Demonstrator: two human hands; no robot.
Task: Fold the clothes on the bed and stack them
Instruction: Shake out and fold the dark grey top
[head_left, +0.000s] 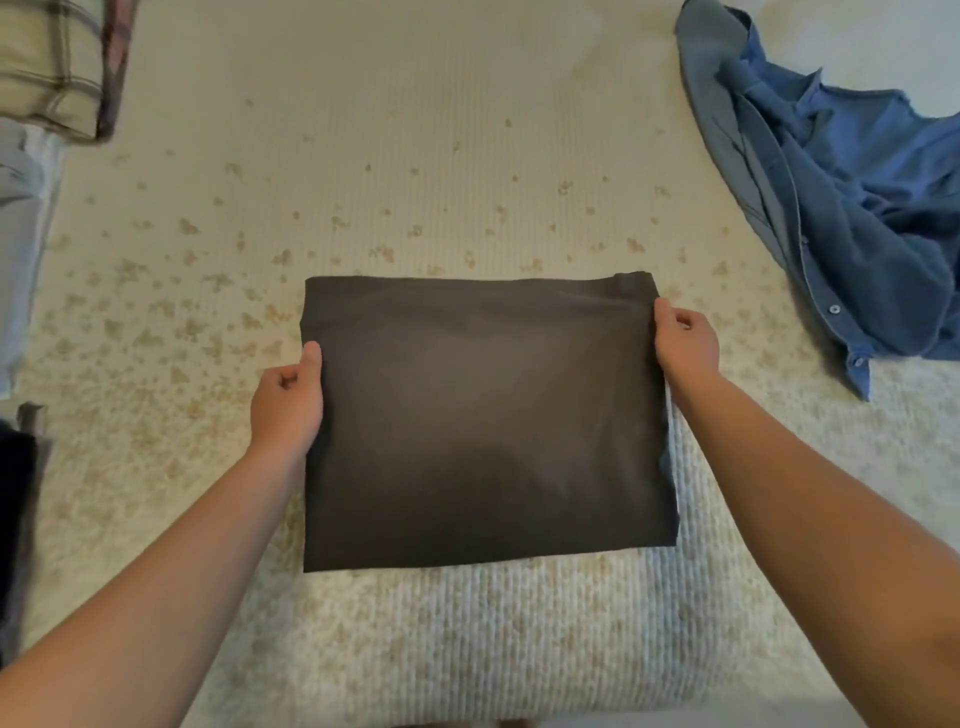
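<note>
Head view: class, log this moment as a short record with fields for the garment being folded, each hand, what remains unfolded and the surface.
garment: dark shirt, folded into a flat rectangle
left hand: grips its left edge
right hand: grips its right edge near the far corner
unfolded: blue shirt, crumpled at far right
surface: bed, cream cover

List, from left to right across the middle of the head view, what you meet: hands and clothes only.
pale grey-blue garment at the left edge → left hand → folded dark brown garment → right hand → crumpled blue button shirt
</note>
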